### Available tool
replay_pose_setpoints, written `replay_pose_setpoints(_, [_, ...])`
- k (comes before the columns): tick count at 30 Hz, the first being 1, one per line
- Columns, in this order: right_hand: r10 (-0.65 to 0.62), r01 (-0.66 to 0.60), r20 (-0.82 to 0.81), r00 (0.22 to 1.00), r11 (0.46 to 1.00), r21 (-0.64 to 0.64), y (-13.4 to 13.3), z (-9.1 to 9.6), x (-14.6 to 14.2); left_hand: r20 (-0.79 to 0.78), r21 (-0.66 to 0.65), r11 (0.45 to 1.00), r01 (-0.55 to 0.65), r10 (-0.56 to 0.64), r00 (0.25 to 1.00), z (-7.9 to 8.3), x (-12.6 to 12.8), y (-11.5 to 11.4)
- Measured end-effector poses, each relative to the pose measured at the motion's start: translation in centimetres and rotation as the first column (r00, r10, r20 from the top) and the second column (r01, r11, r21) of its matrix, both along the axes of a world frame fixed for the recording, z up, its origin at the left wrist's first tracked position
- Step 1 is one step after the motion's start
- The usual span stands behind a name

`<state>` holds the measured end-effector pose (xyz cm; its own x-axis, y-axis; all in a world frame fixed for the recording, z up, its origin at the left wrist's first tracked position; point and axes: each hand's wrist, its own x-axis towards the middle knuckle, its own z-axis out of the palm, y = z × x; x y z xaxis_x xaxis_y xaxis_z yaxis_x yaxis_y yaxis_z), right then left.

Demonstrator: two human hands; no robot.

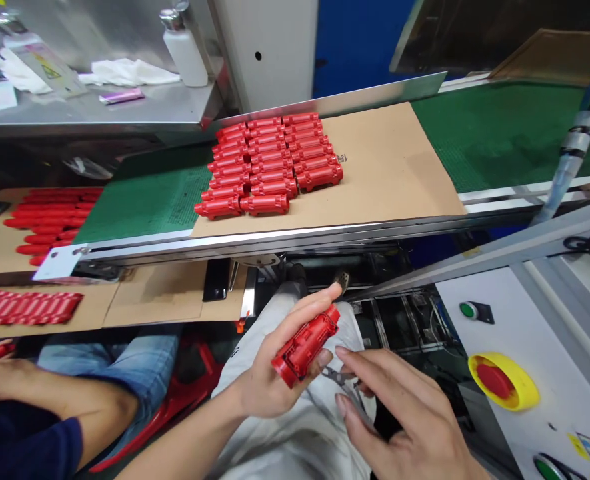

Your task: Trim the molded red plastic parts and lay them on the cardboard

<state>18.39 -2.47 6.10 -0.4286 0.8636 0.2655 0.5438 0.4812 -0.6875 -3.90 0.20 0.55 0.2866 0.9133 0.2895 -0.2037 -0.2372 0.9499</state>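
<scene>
My left hand (275, 363) is closed round a red plastic part (307, 343), held tilted over my lap. My right hand (399, 413) sits just to its right, fingers curled loosely over a small metal tool (342, 383) whose thin jaws show below the part. On the green conveyor belt (149, 200) lies a cardboard sheet (395, 173) carrying several rows of the same red parts (269, 163), well beyond both hands.
A co-worker's arm (49, 400) and jeans are at the lower left, near more red parts on cardboard (25, 307). A control panel with a yellow-and-red emergency stop button (497, 380) and a green button (469, 310) stands at right. A white bottle (185, 47) rests on the steel shelf.
</scene>
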Motion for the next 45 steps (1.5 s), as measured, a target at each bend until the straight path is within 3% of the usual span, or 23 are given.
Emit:
replay_pose_setpoints(8, [0.014,-0.014,0.013,1.0,1.0,0.015,0.1,-0.6,-0.1,-0.015,0.061,0.998,-0.024,0.025,1.0,-0.2,-0.1,0.2])
replay_pose_setpoints(21, [-0.126,0.126,-0.014,0.992,0.987,0.102,0.8,-0.5,0.5,-0.162,0.153,0.986,-0.068,0.093,0.982,0.4,0.0,-0.4])
replay_pose_setpoints(29, [-0.124,0.124,-0.005,0.992,0.988,0.091,1.0,-0.3,0.8,-0.165,0.19,0.981,-0.046,0.078,0.983,0.3,0.3,-0.4])
replay_pose_setpoints(38, [-0.127,0.129,-0.024,0.992,0.985,0.113,0.8,-0.3,0.8,-0.15,0.161,0.987,-0.027,0.052,0.987,0.0,0.3,-0.5])
replay_pose_setpoints(41, [-0.138,0.144,-0.059,0.989,0.984,0.105,1.1,-0.6,0.9,-0.121,0.094,0.995,-0.041,0.052,0.991,-0.1,0.1,-0.8])
replay_pose_setpoints(43, [-0.149,0.156,-0.083,0.985,0.985,0.074,1.3,-1.2,1.0,-0.092,0.031,0.997,-0.07,0.073,0.993,0.2,-0.6,-0.3])
replay_pose_setpoints(45, [-0.15,0.154,-0.102,0.983,0.987,0.034,1.5,-2.2,1.2,-0.174,-0.001,0.995,-0.095,0.093,0.98,1.3,-1.9,1.0])
